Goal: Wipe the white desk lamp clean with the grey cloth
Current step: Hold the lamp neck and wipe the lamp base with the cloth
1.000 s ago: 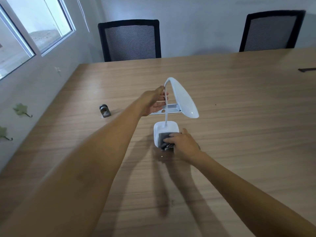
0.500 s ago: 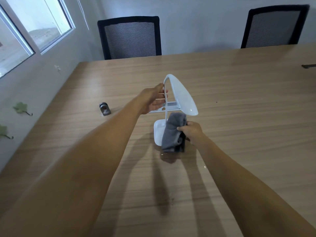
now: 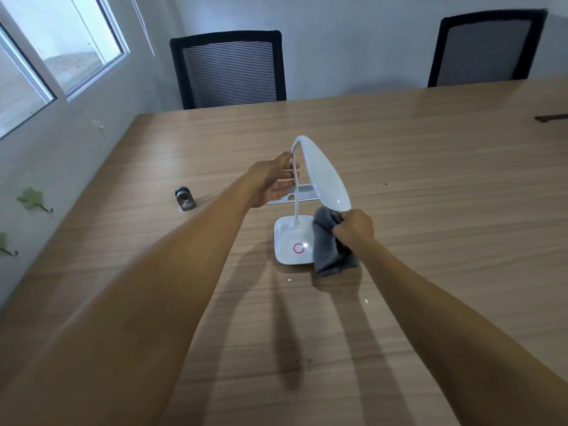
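Note:
The white desk lamp [image 3: 325,176] stands mid-table on a square white base [image 3: 290,241] that carries a pink ring. Its thin neck curves up and its long head slopes down toward me. My left hand [image 3: 275,181] sits against the upper neck from the left, fingers loosely around it. My right hand [image 3: 353,229] grips the grey cloth [image 3: 327,244], which hangs bunched just below the tip of the lamp head and to the right of the base, covering the base's right edge.
A small dark metal cylinder [image 3: 185,198] lies left of the lamp. A flat silver bracket [image 3: 302,193] lies behind the neck. Two black mesh chairs [image 3: 229,69] stand at the wooden table's [image 3: 445,210] far edge, and a dark object [image 3: 551,118] lies far right.
My right hand lifted the cloth off the lamp base and carried it up and to the right, uncovering the base with its pink ring. My left hand stayed at the neck.

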Demonstrator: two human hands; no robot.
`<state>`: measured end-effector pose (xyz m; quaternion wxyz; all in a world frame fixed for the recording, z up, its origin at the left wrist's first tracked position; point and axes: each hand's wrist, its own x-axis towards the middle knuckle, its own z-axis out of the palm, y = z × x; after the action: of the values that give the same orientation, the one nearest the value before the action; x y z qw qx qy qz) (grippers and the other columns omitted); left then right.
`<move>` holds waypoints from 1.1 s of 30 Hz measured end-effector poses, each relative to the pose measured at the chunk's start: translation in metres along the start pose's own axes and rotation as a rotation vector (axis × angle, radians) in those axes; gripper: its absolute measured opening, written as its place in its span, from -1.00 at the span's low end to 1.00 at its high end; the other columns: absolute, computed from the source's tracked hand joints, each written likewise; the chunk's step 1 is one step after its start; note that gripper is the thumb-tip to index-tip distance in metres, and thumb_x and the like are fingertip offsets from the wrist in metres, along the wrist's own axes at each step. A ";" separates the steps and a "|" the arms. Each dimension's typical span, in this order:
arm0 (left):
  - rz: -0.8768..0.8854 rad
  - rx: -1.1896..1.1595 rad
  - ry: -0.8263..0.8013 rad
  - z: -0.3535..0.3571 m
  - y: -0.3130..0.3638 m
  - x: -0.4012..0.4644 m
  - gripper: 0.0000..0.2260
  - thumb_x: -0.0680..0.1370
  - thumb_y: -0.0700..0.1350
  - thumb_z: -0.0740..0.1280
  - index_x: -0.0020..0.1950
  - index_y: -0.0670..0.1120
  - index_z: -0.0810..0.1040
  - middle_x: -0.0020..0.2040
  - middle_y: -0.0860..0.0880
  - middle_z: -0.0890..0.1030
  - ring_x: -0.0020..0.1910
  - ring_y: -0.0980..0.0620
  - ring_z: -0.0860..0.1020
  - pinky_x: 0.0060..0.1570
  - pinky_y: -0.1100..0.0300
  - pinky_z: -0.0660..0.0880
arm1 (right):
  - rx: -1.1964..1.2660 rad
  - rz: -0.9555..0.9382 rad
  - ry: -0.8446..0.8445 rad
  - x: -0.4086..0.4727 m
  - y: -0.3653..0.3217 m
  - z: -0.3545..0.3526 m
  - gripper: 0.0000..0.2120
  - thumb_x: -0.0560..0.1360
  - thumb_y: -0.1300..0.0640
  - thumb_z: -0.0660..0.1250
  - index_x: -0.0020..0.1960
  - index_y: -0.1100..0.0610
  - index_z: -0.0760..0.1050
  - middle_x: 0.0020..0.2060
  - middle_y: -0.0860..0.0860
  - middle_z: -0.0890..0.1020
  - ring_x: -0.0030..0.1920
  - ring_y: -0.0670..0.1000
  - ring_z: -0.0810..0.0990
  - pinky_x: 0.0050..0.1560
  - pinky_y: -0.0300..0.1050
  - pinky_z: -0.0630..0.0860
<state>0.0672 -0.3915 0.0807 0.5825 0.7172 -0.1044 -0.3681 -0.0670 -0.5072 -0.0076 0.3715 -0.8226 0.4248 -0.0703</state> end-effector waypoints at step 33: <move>0.005 -0.043 -0.056 -0.007 -0.002 -0.001 -0.73 0.59 0.08 0.20 -0.13 -0.06 0.56 -0.01 -0.05 0.61 -0.02 -0.01 0.60 -0.03 0.20 0.55 | -0.565 -0.654 0.084 -0.071 -0.050 0.079 -0.84 0.43 0.13 0.36 -0.03 0.17 0.60 -0.09 0.08 0.67 -0.04 0.08 0.60 -0.06 -0.10 0.52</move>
<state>0.0704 -0.3846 0.0798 0.5956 0.6936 -0.1144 -0.3887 -0.0452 -0.3920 -0.0163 0.0722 -0.9796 0.1593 -0.0986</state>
